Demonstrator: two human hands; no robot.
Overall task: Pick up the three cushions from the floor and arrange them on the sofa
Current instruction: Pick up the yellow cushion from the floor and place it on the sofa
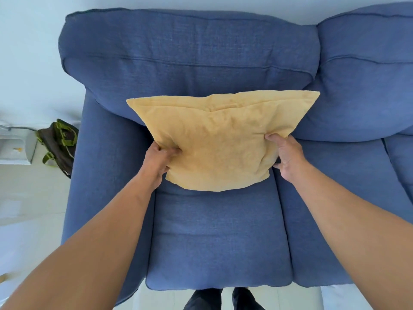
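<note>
A yellow cushion (pixel 220 139) stands tilted on the left seat of the blue sofa (pixel 219 238), its top edge leaning against the back cushion (pixel 190 52). My left hand (pixel 159 162) grips the cushion's lower left edge. My right hand (pixel 288 155) grips its right edge, thumb on the front. Both arms reach forward over the seat. No other loose cushion is in view.
The sofa's left armrest (pixel 105 171) runs along the seat. A dark bag with green straps (pixel 59 145) lies on the floor to its left, beside a white low unit (pixel 15 148). A second sofa section (pixel 368 86) continues to the right. My feet (pixel 223 299) stand at the sofa's front.
</note>
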